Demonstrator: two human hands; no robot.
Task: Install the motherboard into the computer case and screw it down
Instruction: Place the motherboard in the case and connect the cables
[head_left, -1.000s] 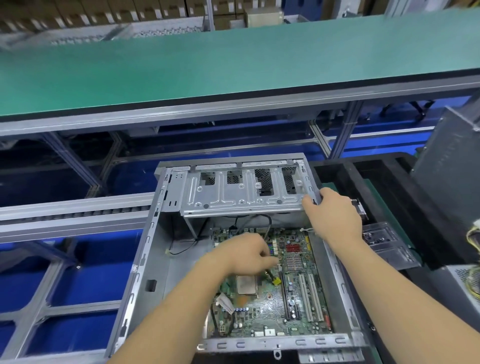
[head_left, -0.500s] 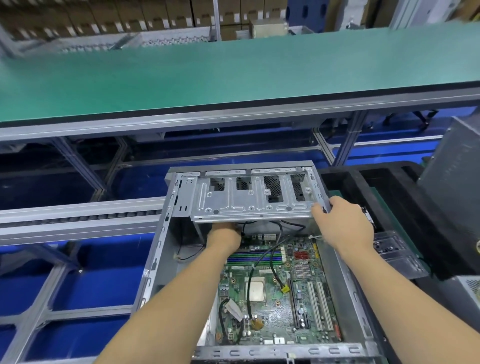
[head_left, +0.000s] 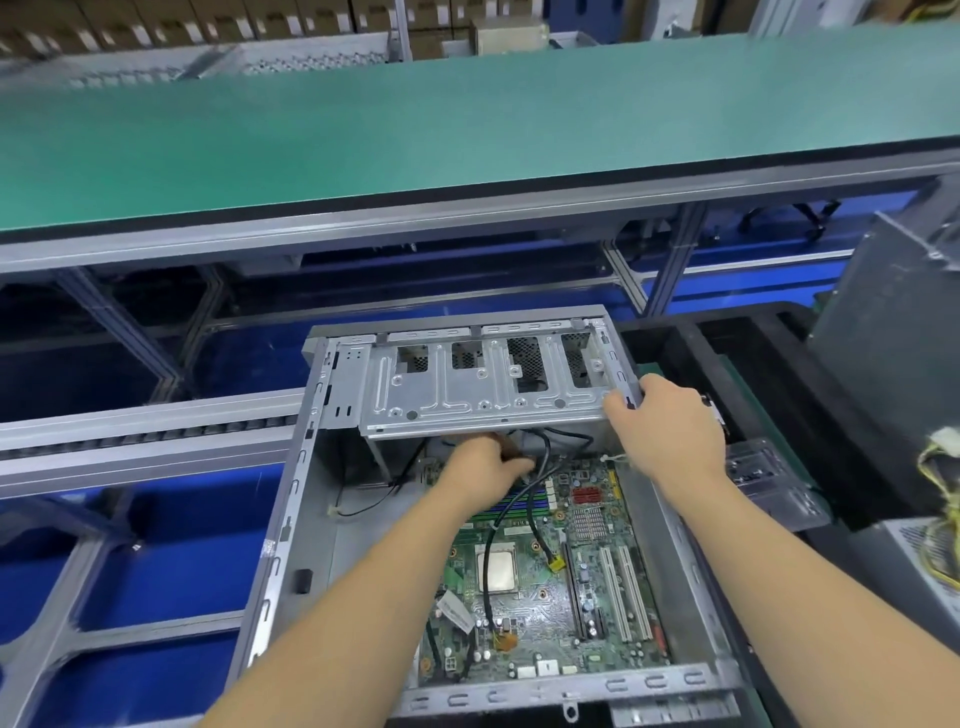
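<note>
This is a factory assembly line: a long green conveyor belt (head_left: 415, 135) on aluminium framing crosses the upper frame, stacked cardboard boxes (head_left: 156, 23) line the top edge, and an open computer case (head_left: 675, 545) sits at lower centre.

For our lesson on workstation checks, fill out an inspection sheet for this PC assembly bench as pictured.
Surface: blue bench under the case.
Job's things: green motherboard lies inside the open grey metal computer case; screws not discernible.
Clutter: clear plastic tray, right.
Hands: left hand reaches under the grey drive cage; right hand grips its corner.
Cables: black cables cross the board.
Surroundings: green conveyor belt behind.
</note>
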